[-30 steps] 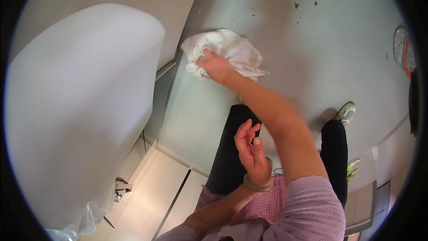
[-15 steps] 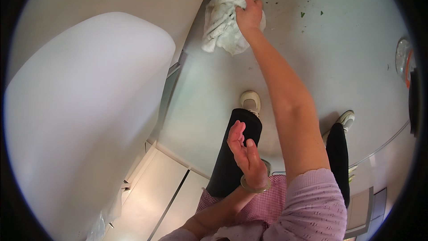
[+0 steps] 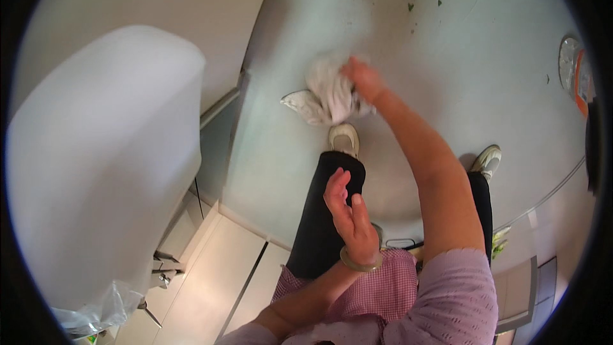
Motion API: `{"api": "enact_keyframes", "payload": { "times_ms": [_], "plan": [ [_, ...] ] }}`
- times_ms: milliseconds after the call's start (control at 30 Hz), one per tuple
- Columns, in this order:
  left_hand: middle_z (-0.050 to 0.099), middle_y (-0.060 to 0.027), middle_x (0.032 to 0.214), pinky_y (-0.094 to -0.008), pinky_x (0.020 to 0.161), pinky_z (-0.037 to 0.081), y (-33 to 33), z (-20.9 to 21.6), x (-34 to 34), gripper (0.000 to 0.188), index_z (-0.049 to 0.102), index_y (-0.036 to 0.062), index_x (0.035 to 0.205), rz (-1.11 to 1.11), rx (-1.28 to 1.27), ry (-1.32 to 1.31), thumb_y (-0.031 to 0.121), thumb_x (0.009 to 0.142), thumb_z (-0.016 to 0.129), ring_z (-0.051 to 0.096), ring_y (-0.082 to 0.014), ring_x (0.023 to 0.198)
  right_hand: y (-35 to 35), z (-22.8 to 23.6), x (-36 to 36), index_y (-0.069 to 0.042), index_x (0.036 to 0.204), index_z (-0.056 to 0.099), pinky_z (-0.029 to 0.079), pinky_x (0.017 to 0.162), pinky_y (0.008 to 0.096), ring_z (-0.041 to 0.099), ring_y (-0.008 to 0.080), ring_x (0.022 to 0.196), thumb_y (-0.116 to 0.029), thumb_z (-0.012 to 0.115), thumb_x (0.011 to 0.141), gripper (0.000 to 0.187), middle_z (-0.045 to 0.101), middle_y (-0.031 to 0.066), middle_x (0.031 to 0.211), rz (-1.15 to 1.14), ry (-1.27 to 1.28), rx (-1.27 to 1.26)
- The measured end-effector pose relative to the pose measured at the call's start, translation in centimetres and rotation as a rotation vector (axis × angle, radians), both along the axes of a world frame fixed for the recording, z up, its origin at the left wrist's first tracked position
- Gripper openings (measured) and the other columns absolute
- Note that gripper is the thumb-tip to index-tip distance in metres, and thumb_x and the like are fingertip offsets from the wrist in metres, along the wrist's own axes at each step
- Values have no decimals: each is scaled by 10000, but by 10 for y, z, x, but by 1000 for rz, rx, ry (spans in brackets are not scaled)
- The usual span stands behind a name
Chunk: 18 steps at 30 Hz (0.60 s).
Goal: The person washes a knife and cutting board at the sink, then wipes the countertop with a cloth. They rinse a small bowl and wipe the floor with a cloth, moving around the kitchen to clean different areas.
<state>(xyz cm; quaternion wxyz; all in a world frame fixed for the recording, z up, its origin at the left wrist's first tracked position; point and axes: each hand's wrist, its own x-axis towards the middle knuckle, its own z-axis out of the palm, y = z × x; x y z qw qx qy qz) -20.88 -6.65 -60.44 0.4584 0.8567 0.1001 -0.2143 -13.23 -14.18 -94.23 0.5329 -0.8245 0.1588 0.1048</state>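
Pressing white cloth (image 3: 329,96) onto speckled pale glass tabletop (image 3: 447,45), right hand (image 3: 363,80) fingers gripping; left hand (image 3: 348,214) fingers open.

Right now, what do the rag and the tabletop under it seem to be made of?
Rag: soft white cloth, probably cotton; it bunches and folds under the right hand.
Tabletop: likely clear glass with a smooth, glossy finish; the person's shoes and legs show through it.

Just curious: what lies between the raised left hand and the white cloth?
In the head view, a white shoe atop a black trouser leg lies between the left hand and the cloth.
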Motion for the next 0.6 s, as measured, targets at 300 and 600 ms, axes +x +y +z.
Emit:
{"api": "enact_keyframes", "payload": {
  "times_ms": [300,600],
  "plan": [
    [409,-138,1407,-351,1085,298,1,4,-24,373,414,-19,1342,31,-24,-2,194,1037,387,416,-213,1265,-71,97,55,-130,1173,597,500,843,427,550,397,1048,54,594,720,489,520,188,1129,-278,-253,188],
    [404,-150,1409,-355,1095,282,-5,10,-21,367,403,-29,1347,58,-47,-38,147,1026,382,399,-224,1286,88,99,12,-84,1058,609,523,799,427,613,361,979,-48,596,779,281,541,192,1128,384,-119,56]
  ]
}}
